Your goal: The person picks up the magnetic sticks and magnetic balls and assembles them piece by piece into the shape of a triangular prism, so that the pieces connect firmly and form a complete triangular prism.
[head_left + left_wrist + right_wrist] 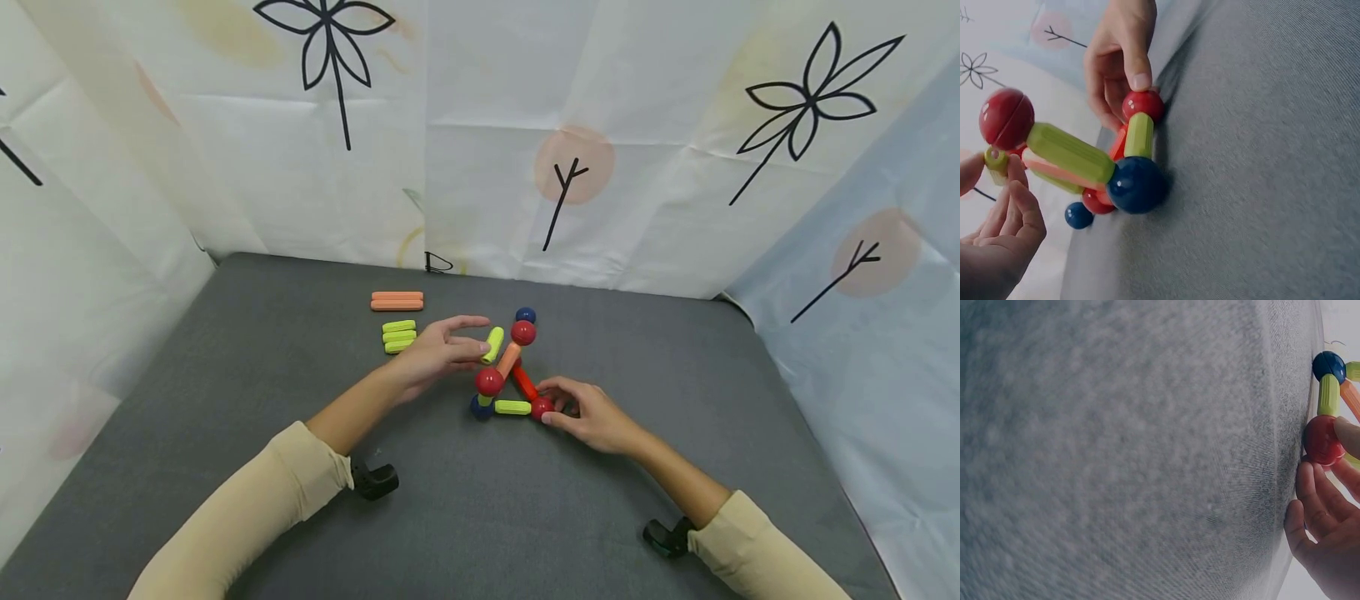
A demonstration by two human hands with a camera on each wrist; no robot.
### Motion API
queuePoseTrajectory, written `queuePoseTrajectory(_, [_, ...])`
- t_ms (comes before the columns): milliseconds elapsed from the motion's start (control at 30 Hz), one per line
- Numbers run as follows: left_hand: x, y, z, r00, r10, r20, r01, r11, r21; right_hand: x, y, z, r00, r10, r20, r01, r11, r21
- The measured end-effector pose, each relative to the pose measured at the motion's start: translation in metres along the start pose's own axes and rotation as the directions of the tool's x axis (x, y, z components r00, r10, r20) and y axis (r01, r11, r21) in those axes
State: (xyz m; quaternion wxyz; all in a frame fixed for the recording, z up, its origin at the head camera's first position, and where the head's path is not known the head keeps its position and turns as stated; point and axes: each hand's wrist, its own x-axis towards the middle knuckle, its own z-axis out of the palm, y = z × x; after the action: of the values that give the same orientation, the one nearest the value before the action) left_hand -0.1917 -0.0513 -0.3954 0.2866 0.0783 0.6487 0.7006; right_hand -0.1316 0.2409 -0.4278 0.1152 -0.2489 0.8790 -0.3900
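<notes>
A frame of balls and ribbed rods stands on the grey table between the hands. My left hand (431,360) pinches a loose yellow-green rod (493,344) between thumb and fingertips. In the left wrist view that rod (996,164) is close beside the raised red ball (1007,119), which sits on an upright rod above a blue ball (1138,185). My right hand (596,418) grips the red ball (542,407) at the near right corner. A yellow-green rod (513,407) and a red rod (524,382) run from that ball. An orange rod (508,361) slants across the frame.
Orange rods (397,301) and several yellow-green rods (399,337) lie beyond my left forearm. At the frame's far end are another red ball (523,332) and a blue ball (526,315). A patterned white cloth (480,192) hangs behind the table (465,517).
</notes>
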Motion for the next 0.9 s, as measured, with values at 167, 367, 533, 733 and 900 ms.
queuePoseTrajectory(167, [0.003,0.004,0.007,0.999,-0.024,0.026,0.023,0.999,0.042,0.0,0.001,0.0,1.0,-0.001,-0.004,0.001,1.0,0.005])
queuePoseTrajectory(367, [0.004,0.007,0.012,0.997,-0.041,0.067,0.037,0.997,0.07,0.0,0.001,0.0,1.0,-0.008,-0.006,0.008,1.0,0.003])
queuePoseTrajectory(533, [0.006,0.009,0.012,0.997,-0.025,0.067,0.019,0.996,0.092,0.0,0.001,0.0,1.0,-0.009,-0.003,0.009,1.0,-0.002])
queuePoseTrajectory(733, [0.007,-0.002,0.0,0.999,0.019,0.048,-0.026,0.985,0.17,0.0,0.0,0.0,1.0,-0.012,-0.006,0.012,1.0,0.001])
queuePoseTrajectory(900, [0.002,-0.023,-0.011,0.997,0.042,0.07,-0.062,0.948,0.311,-0.001,-0.001,0.0,1.0,-0.016,-0.007,0.016,1.0,0.001])
